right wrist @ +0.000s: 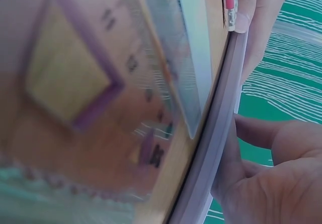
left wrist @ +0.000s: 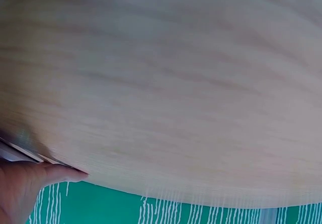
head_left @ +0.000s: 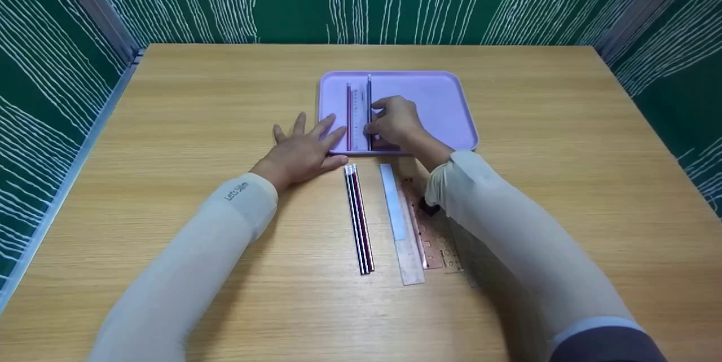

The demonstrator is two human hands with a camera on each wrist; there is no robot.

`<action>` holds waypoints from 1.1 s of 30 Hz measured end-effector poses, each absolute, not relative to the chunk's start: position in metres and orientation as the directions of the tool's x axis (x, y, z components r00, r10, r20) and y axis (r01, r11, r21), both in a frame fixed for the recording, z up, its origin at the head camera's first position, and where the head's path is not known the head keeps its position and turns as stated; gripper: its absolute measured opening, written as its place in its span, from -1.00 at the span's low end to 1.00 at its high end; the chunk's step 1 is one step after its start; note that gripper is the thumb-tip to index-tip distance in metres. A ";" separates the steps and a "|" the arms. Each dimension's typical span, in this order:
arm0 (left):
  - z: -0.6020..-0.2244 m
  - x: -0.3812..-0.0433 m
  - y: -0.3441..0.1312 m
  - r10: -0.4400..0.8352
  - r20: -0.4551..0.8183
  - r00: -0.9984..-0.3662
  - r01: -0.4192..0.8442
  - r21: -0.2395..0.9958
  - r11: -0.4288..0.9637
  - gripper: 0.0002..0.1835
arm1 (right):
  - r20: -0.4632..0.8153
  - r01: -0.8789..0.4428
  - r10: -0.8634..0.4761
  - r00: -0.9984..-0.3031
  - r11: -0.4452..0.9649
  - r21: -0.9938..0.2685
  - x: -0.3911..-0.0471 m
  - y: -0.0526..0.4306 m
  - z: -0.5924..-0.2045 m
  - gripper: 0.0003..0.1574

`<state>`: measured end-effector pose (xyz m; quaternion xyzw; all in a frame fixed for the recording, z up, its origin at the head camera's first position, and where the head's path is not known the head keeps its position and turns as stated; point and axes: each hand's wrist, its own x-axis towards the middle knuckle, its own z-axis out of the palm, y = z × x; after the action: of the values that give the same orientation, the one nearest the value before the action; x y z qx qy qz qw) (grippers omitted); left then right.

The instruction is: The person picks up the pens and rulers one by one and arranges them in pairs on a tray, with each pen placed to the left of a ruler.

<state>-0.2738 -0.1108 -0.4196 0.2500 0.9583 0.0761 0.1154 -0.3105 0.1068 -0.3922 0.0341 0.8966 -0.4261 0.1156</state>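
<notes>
As your right hand bends over the purple tray, its thumb and fingers pinch one dark pencil, which lies lengthwise on the tray between your two hands, left of the right palm. In the right wrist view those fingertips are hidden behind the tray's rim. Your left hand lies wide with its fingers spread at the tray's left near corner, some of them over the rim and the thumb on the near side, and it grips nothing. Counting what lies on the tray, you have two pencils and one ruler: the dark pencil, one red pencil nearest your left fingers, and one clear ruler between them, all roughly parallel. Just beyond your left thumb tip, on the near side of the tray, a bundle of striped pencils lies side by side; you can make out about three, packed too tightly for a sure count. To their right, partly under your right forearm, lie one ruler with a pale blue strip and a pinkish stencil among other overlapping pieces whose number you cannot tell. Everything rests on a wood-grained surface, with green walls streaked in white around it.
</notes>
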 end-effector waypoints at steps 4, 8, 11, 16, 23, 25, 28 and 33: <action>-0.420 -0.273 -0.111 0.496 -0.185 -0.848 0.461 0.203 0.864 -0.17 | -0.213 0.134 -0.027 -0.977 0.699 -0.703 -0.310 0.106 -0.392 -0.22; -0.421 -0.273 -0.110 0.497 -0.184 -0.848 0.462 0.202 0.863 -0.17 | -0.198 0.121 -0.023 -0.980 0.721 -0.682 -0.309 0.107 -0.393 -0.25; -0.421 -0.273 -0.110 0.496 -0.186 -0.848 0.461 0.203 0.864 -0.16 | -0.185 0.109 -0.022 -0.982 0.735 -0.669 -0.308 0.108 -0.394 -0.29; -0.420 -0.274 -0.111 0.493 -0.191 -0.849 0.456 0.208 0.865 -0.16 | -0.170 0.091 -0.027 -0.985 0.759 -0.645 -0.307 0.107 -0.394 -0.33; -0.421 -0.274 -0.109 0.500 -0.187 -0.846 0.461 0.214 0.861 -0.16 | -0.129 0.052 -0.037 -0.991 0.783 -0.620 -0.306 0.110 -0.395 -0.41; -0.421 -0.275 -0.110 0.497 -0.186 -0.847 0.459 0.215 0.862 -0.16 | -0.121 0.043 -0.041 -0.992 0.784 -0.619 -0.305 0.111 -0.394 -0.43; -0.420 -0.274 -0.110 0.487 -0.188 -0.853 0.448 0.217 0.867 -0.15 | -0.139 0.057 -0.041 -0.989 0.772 -0.633 -0.301 0.114 -0.391 -0.43; -0.420 -0.273 -0.110 0.486 -0.198 -0.851 0.447 0.212 0.869 -0.15 | -0.212 0.118 -0.047 -0.976 0.703 -0.701 -0.291 0.121 -0.379 -0.39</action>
<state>-0.2729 -0.1103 -0.4199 0.2434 0.9588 0.0792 0.1236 -0.2914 0.1208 -0.3789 0.0193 0.9165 -0.3848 0.1075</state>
